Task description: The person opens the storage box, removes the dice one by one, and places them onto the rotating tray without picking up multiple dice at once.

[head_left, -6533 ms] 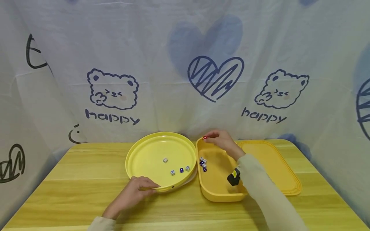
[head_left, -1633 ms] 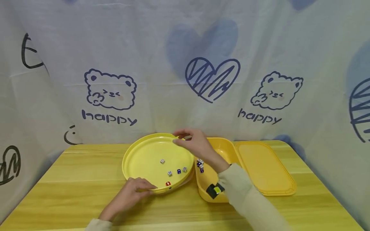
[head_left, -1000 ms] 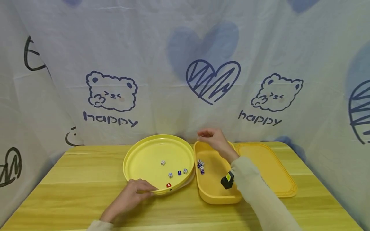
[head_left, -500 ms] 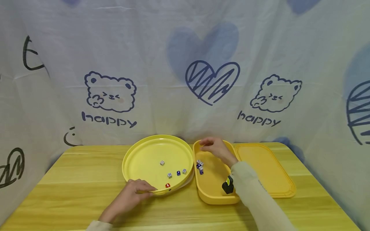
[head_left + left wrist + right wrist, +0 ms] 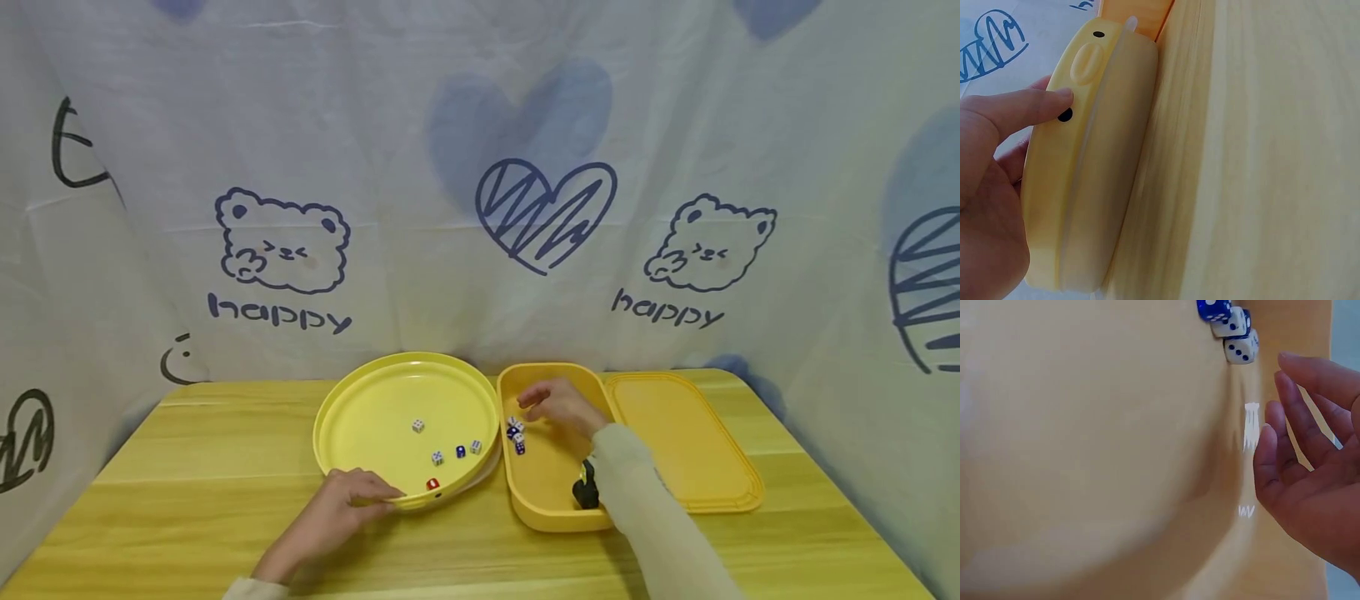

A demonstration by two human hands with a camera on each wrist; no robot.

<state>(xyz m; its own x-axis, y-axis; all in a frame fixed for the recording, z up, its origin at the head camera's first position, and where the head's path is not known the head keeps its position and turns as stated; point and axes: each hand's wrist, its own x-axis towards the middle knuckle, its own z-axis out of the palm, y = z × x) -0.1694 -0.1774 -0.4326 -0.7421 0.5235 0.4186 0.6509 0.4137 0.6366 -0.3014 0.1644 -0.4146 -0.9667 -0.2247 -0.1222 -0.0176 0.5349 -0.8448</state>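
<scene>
My left hand [image 5: 341, 508] grips the near rim of a round yellow tray [image 5: 367, 425]. In the left wrist view its thumb presses the tray's outer wall, beside a moulded beak and black eye dots. Lying in the tray are white dice [image 5: 417, 426], a blue die [image 5: 461, 452] and a red die [image 5: 432, 484] near the front rim. My right hand [image 5: 558, 404] is inside the orange bin [image 5: 551, 479], holding nothing, fingers loosely bent. Just beyond its fingertips, blue and white dice [image 5: 1241, 349] are clustered along the bin's left wall.
Right of the bin, a flat orange lid [image 5: 682, 442] lies on the wooden table [image 5: 187, 467]. Behind the table hangs a white cloth [image 5: 420, 275] printed with bears and hearts. The tray and bin stand side by side.
The red die, earlier pinched by my right hand above the bin, now lies in the tray. My right hand has moved back from the tray and down into the bin. My left hand keeps its grip.
</scene>
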